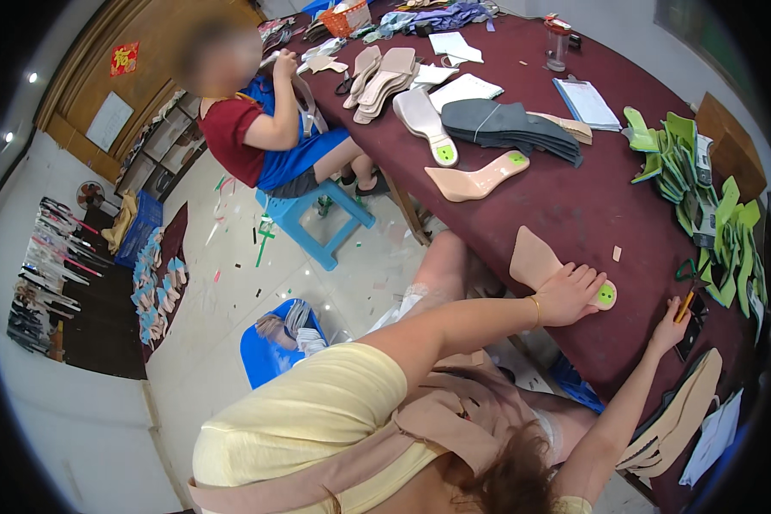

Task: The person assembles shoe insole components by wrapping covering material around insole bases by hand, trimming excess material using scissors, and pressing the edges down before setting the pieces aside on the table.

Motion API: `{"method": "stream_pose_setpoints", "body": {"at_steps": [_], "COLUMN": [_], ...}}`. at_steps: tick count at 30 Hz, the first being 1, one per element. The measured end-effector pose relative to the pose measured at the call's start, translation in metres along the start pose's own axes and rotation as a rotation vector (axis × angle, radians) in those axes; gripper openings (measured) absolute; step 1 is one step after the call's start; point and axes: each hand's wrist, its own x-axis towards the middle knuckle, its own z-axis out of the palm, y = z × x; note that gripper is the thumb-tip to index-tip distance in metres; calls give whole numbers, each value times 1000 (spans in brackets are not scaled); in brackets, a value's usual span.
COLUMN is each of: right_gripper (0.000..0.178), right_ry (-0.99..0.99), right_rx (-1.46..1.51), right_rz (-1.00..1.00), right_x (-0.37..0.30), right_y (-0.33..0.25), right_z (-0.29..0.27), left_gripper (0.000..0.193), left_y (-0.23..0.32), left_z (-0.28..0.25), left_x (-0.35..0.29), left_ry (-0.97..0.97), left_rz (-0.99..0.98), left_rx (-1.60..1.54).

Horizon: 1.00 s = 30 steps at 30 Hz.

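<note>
My left hand (568,294) is laid across a beige shoe insole (533,257) at the table's near edge, its fingers bent over the heel end. A round green patch with dark dots marks that heel. At the right, my right hand (670,327) pinches a slim orange pen-like stick (684,306). Just beyond it are green-handled scissors (687,271), and a dark flat object (692,332) lies beside the fingers. Another beige insole (478,176) with a green heel patch rests farther back, apart from both hands.
Stacked beige insoles (387,84), grey sole-shaped pieces (510,128) and a notepad (588,104) lie on the maroon-covered table (565,184). Bundled green pieces (672,158) line the right side. A co-worker (244,128) sits on a blue stool (317,218). A blue bin (265,360) stands at left.
</note>
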Motion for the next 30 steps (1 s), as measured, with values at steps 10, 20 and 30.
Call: {"method": "stream_pose_setpoints", "body": {"at_steps": [10,20,30], "right_gripper": [39,35,39], "right_ry": [67,104,118], "right_rx": [335,384,381], "right_rz": [140,106,119], "right_x": [9,6,4], "right_y": [16,12,10], "right_z": [-4,-7,-6], "left_gripper": [62,62,62], "left_y": [-1,0,0], "left_z": [-3,1,-2], "left_x": [3,2,1], "left_ry": [-8,-16,-1], "left_rz": [-5,-21,-8], "left_rx": [-7,-24,15]}}
